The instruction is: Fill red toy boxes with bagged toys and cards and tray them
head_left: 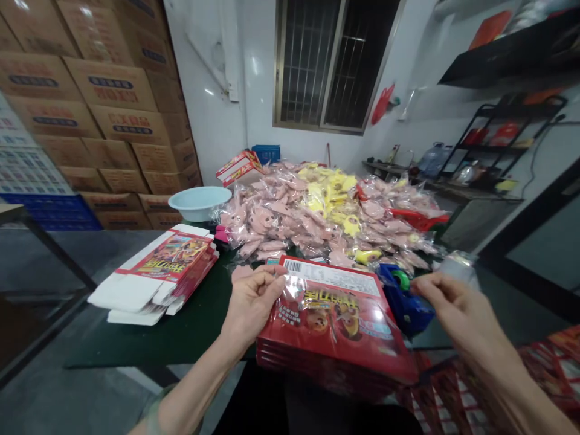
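Note:
A stack of red printed boxes [326, 320] stands at the table's front edge, with glossy clear plastic film over its top. My left hand [254, 302] is closed in a pinch at the stack's upper left corner, where the film lies. To the right of the stack is a blue tape dispenser [410, 311] with a green-cored roll. My right hand [453, 302] reaches to the dispenser's far right side, thumb and fingers pinched together. Whatever they grip there, perhaps the tape's end, is too small to make out.
Behind lies a big heap of bagged pink and yellow plush toys [308, 211]. Flattened cartons [167, 266] are stacked at left, near a light blue basin [199, 202]. Brown cartons [118, 90] rise along the wall. More red boxes [539, 374] sit low at right.

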A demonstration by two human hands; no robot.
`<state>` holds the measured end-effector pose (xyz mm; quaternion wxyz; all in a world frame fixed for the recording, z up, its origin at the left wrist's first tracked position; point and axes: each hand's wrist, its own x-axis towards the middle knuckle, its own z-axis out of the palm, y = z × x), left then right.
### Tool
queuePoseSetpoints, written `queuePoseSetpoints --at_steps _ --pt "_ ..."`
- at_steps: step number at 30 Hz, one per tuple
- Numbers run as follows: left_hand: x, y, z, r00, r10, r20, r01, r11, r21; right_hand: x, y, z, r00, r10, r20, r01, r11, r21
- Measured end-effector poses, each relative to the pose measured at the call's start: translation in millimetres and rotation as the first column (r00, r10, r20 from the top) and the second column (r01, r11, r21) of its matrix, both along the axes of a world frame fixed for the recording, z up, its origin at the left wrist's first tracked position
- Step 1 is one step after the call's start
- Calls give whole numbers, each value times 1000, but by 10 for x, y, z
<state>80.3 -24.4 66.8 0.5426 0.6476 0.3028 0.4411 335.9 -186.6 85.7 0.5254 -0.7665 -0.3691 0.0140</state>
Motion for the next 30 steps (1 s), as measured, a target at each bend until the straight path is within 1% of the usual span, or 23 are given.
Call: queuePoseSetpoints --at_steps 1,2,3,5,6,7,8,9,10,11,12,13,15,17,19,21,22,23,24,25,27,29,30 --pt "1 -1 9 1000 9 -28 -8 999 35 -66 -7 95 999 -38 36 37 999 14" --pt "2 -1 20 998 14 -56 -10 997 70 -182 8 195 996 -52 79 49 998 39" --pt "3 0 33 997 18 -78 -10 994 105 -340 48 291 992 -32 126 24 998 65" --pt "7 1 57 995 16 -101 0 988 156 -718 212 424 958 111 266 -132 989 63" --pt "10 0 65 995 16 -101 1 985 170 -900 330 448 923 224 314 -245 969 28" --pt "13 -1 69 995 20 -93 -4 984 176 -1056 462 442 882 340 326 -348 937 -35" --pt "15 -3 71 996 23 -85 -7 984 177 -1174 598 411 844 438 308 -429 898 -103" --pt "17 -4 69 997 28 -74 -15 985 175 -1251 728 363 810 533 246 -503 846 -177" --pt "18 -2 66 998 31 -59 -21 986 165 -1287 842 307 783 604 150 -567 791 -229" --pt "18 5 62 999 29 -36 -23 989 146 -1290 933 254 761 648 35 -621 744 -248" --pt "16 17 60 1000 19 3 -19 994 109 -1269 998 209 738 670 -83 -668 706 -235" --pt "12 36 59 998 2 56 -5 999 46 -1235 1038 178 717 673 -182 -697 690 -195" --pt "-11 91 64 984 -25 174 46 992 -117 -1164 1054 150 696 653 -300 -703 705 -96" --pt "-57 150 76 968 -16 252 77 969 -235 -1123 1025 146 688 642 -338 -690 723 -31" --pt "-130 183 96 963 27 269 48 962 -267 -1118 990 129 682 652 -332 -692 721 -6" --pt "-221 169 129 964 66 257 6 963 -269 -1127 967 87 701 673 -236 -695 719 -16" --pt "-269 143 152 969 58 239 13 959 -283 -1131 960 59 725 675 -142 -685 728 -34" --pt "-315 109 179 976 22 214 46 950 -308 -1133 953 29 746 666 -21 -666 744 -56" --pt "-356 71 209 982 -40 186 104 932 -347 -1134 945 1 754 646 118 -642 763 -76" --pt "-389 31 239 980 -117 159 171 903 -395 -1135 936 -24 744 615 261 -615 783 -89" --pt "-428 -40 296 957 -263 126 290 822 -489 -1141 916 -55 680 523 514 -566 820 -86" --pt "-431 -92 338 925 -367 96 357 757 -546 -1156 899 -60 613 418 671 -526 849 -48" --pt "-422 -113 352 911 -406 70 375 746 -551 -1166 895 -55 594 378 710 -513 858 -28"
